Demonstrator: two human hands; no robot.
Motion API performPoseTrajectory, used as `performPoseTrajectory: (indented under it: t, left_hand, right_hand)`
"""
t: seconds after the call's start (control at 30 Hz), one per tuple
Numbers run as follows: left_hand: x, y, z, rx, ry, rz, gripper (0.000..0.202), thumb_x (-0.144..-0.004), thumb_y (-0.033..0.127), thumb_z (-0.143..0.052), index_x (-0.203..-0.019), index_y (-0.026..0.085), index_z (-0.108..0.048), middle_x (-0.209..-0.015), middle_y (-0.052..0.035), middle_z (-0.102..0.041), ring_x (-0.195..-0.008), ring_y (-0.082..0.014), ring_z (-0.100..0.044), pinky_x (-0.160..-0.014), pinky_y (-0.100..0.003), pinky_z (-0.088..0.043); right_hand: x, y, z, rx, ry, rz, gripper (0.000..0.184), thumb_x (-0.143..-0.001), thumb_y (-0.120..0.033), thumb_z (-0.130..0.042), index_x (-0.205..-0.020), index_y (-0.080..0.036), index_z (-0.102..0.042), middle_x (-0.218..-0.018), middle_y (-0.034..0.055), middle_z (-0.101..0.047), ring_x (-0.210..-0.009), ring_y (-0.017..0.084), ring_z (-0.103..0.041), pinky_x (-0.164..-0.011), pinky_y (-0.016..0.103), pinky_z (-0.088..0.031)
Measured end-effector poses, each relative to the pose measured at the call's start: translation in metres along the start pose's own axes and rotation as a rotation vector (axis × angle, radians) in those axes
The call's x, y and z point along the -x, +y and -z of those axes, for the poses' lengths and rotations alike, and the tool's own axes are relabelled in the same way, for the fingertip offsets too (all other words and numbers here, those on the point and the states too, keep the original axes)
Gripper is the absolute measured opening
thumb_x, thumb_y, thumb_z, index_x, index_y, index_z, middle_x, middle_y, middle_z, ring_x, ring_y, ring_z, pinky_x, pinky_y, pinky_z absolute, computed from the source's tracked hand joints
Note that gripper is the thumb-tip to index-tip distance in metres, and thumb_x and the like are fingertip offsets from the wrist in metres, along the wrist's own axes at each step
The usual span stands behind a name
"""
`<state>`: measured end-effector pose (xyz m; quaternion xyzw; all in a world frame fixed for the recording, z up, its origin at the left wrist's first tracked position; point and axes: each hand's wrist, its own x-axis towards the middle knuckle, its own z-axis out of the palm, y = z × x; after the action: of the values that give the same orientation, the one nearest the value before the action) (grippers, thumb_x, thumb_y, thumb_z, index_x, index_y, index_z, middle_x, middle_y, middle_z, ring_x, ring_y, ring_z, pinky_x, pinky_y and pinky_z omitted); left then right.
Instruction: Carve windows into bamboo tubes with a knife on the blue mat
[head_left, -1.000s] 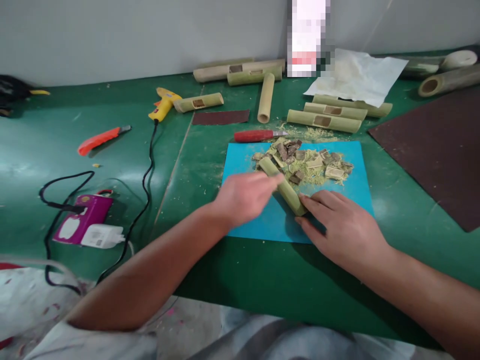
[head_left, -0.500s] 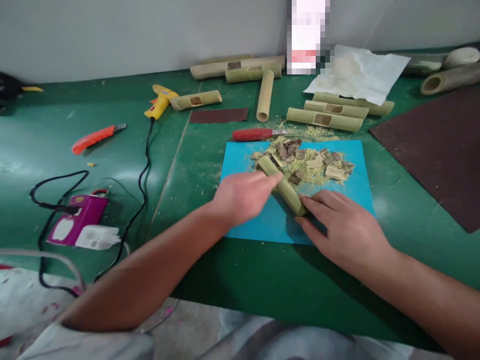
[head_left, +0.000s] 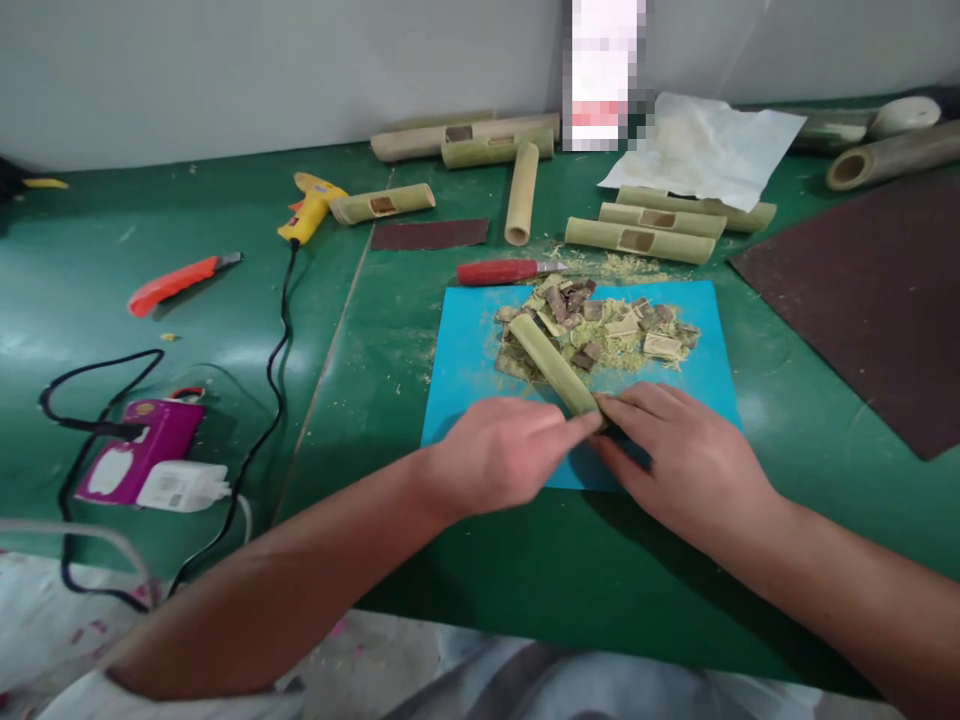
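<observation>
A pale green bamboo tube (head_left: 553, 362) lies slantwise over a blue sheet (head_left: 465, 340), its far end above a heap of bamboo chips and shavings (head_left: 619, 325). My right hand (head_left: 686, 450) pinches its near end between thumb and fingers. My left hand (head_left: 510, 450) is closed, with one finger stretched out to the tube's near end, beside my right fingertips. The insides of its curled fingers are hidden, so I cannot tell whether anything is in them. Beyond the heap lies a red-handled knife (head_left: 499, 271).
Notched bamboo tubes (head_left: 641, 240) lie behind, some under white paper (head_left: 705, 145). At left are a yellow glue gun (head_left: 311, 210), an orange cutter (head_left: 176, 285) and a purple power strip (head_left: 161, 440) with cables. Brown sheets (head_left: 862, 300) flank the work.
My left hand has slid from the middle of the bamboo tube down to its near end, towards me. My right hand keeps its hold. The view has shifted slightly.
</observation>
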<state>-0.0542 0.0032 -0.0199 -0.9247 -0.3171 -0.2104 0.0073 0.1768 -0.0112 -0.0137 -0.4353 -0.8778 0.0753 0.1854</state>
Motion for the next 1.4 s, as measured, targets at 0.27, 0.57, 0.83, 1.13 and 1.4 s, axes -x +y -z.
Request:
performPoseTrajectory:
  t: [0.27,0.57,0.83,1.13,1.4]
  left_hand:
    - [0.001,-0.020,-0.003,-0.024,0.046,0.227,0.035,-0.107,0.024,-0.043,-0.128,0.013,-0.068,-0.077,-0.0021,-0.071,-0.066,-0.0105,-0.064,-0.059,-0.020,-0.048]
    - [0.000,-0.018,-0.002,0.003,0.045,0.234,0.034,-0.107,0.024,-0.044,-0.128,0.014,-0.069,-0.079,-0.0031,-0.072,-0.068,-0.0109,-0.064,-0.060,-0.020,-0.047]
    - [-0.001,-0.002,-0.005,0.041,-0.080,0.041,0.040,-0.109,0.026,-0.034,-0.127,0.018,-0.068,-0.069,-0.0024,-0.065,-0.063,-0.0154,-0.062,-0.054,-0.025,-0.047]
    - [-0.001,-0.005,-0.003,0.019,-0.067,0.069,0.039,-0.108,0.025,-0.037,-0.125,0.017,-0.071,-0.066,-0.0001,-0.064,-0.058,-0.0121,-0.058,-0.053,-0.023,-0.042]
    - [-0.001,-0.017,-0.002,0.015,-0.003,0.158,0.040,-0.108,0.028,-0.036,-0.125,0.015,-0.070,-0.075,-0.0033,-0.069,-0.066,-0.0127,-0.063,-0.058,-0.022,-0.046]
  right_hand:
    - [-0.001,-0.002,-0.002,0.010,-0.002,-0.022,0.023,-0.093,-0.029,-0.061,-0.105,-0.014,-0.074,-0.094,0.0111,-0.072,-0.079,0.026,-0.068,-0.065,0.039,-0.053]
    - [-0.004,-0.002,-0.004,-0.003,-0.029,-0.130,0.014,-0.088,-0.034,-0.069,-0.089,-0.020,-0.069,-0.086,0.0067,-0.069,-0.081,0.024,-0.066,-0.065,0.035,-0.049]
    - [-0.002,-0.003,-0.002,0.006,-0.034,-0.123,0.016,-0.095,-0.031,-0.060,-0.087,-0.021,-0.069,-0.086,0.0081,-0.071,-0.081,0.024,-0.067,-0.067,0.037,-0.049]
    - [-0.001,-0.003,-0.003,0.041,-0.034,-0.098,0.020,-0.094,-0.035,-0.061,-0.085,-0.020,-0.070,-0.084,0.0075,-0.069,-0.076,0.023,-0.066,-0.064,0.037,-0.046]
    - [0.000,-0.002,-0.003,0.059,-0.017,-0.071,0.020,-0.094,-0.034,-0.061,-0.085,-0.019,-0.071,-0.087,0.0086,-0.071,-0.074,0.023,-0.066,-0.062,0.037,-0.045]
